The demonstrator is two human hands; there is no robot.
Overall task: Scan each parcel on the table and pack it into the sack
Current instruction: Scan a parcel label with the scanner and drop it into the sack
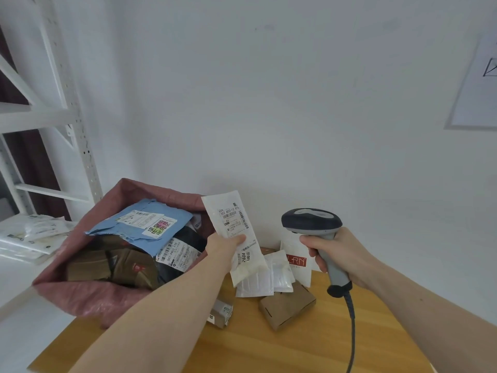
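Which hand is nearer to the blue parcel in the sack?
Left. The left hand, holding a white parcel, is just right of the blue parcel at the sack's mouth. The right hand grips the scanner farther right, over the table.

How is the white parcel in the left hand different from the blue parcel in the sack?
The white parcel is narrow and long, held upright in the air, pinched by the left hand; the blue parcel is wider and lies tilted on other parcels inside the pink sack. The white parcel looks smooth, the blue one creased and torn at its edge. Both are soft mailers with printed barcode labels.
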